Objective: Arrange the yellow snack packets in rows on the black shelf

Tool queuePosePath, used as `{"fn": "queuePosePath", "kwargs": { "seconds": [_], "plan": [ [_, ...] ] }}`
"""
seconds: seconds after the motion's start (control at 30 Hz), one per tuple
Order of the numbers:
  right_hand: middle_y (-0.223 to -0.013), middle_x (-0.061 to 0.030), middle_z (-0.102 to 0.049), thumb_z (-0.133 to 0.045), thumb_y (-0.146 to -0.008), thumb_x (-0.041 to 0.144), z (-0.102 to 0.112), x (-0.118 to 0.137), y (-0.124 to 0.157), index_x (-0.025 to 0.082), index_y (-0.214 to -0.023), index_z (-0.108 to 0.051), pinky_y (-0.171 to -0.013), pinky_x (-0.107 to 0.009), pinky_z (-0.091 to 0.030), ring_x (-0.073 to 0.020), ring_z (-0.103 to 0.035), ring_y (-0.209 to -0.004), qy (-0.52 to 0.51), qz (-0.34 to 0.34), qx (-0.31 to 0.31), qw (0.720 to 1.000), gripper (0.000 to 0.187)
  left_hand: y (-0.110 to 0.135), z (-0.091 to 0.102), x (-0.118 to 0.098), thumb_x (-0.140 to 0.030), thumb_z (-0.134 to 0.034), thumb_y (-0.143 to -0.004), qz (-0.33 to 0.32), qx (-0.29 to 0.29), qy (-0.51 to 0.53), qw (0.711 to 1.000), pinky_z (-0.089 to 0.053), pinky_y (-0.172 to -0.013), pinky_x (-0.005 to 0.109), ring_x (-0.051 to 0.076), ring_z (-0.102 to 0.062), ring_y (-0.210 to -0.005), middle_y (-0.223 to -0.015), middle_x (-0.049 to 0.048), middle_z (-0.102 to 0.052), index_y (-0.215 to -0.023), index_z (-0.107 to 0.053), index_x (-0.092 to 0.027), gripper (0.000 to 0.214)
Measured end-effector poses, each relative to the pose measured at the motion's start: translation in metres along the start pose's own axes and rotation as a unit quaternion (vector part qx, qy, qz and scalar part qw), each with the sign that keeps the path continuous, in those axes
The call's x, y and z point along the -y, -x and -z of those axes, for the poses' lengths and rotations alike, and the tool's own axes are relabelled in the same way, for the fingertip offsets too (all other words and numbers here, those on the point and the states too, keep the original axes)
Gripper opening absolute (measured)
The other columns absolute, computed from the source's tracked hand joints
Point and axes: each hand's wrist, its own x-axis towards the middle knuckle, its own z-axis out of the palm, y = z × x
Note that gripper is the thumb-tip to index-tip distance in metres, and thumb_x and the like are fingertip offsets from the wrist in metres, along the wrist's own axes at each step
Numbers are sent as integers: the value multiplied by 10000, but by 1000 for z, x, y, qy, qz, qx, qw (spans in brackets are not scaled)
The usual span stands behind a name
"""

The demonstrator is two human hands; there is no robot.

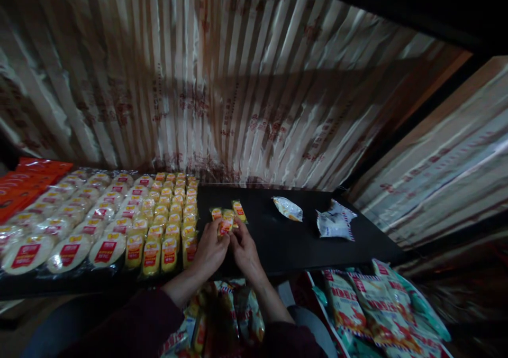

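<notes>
My left hand (209, 252) and my right hand (245, 249) meet over the black shelf (286, 241), fingers pinched together on a small yellow snack packet (224, 226). Two more small yellow packets (239, 210) lie loose just beyond the fingertips. To the left of my hands stand neat rows of the same yellow packets (170, 215), and further left rows of round white cakes in clear wrap (75, 215) with red labels.
A loose crumpled packet (288, 208) and a torn white wrapper (335, 223) lie on the shelf's right part. Orange packs (24, 181) sit far left. Big snack bags (373, 305) lie below the shelf's front edge. A striped foil wall (238, 83) rises behind.
</notes>
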Motion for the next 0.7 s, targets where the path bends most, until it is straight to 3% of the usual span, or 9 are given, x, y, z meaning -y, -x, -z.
{"fn": "queuePosePath", "kwargs": {
  "seconds": [0.1, 0.23, 0.43, 0.7],
  "plan": [
    [-1023, -74, -710, -512, -822, 276, -3, 4, -21, 190, -1263, -526, -898, -339, -495, -198, -672, -944, 31, 10, -9, 999, 450, -14, 7, -15, -190, -479, -821, 11, -8, -65, 998, -376, -1031, 263, 167, -543, -1156, -1237, 105, -574, -1271, -521, -158, 453],
    [-971, -67, -709, -493, -822, 265, -10, 7, -51, 180, -1215, -507, -818, -321, -511, -186, -681, -860, 39, 31, 6, 999, 403, -38, 10, -25, -222, -471, -842, 18, -8, -105, 994, -359, -1036, 273, 193, -514, -1200, -1259, 125, -576, -1302, -499, -131, 469],
    [-881, -66, -704, -534, -796, 284, -25, 4, -90, 172, -1074, -500, -748, -310, -502, -189, -678, -787, 68, 29, -19, 997, 301, -70, 7, -24, -284, -431, -883, 41, -40, -124, 991, -369, -1021, 317, 222, -504, -1237, -1284, 133, -574, -1210, -570, -161, 376],
    [-883, -45, -707, -518, -793, 202, -45, -8, -134, 205, -1034, -501, -786, -312, -500, -177, -669, -805, 103, 39, -16, 994, 242, -97, 14, -28, -226, -402, -886, 68, -55, -79, 993, -376, -1002, 250, 186, -535, -1188, -1212, 130, -615, -1080, -634, -132, 317]
  ]
}}
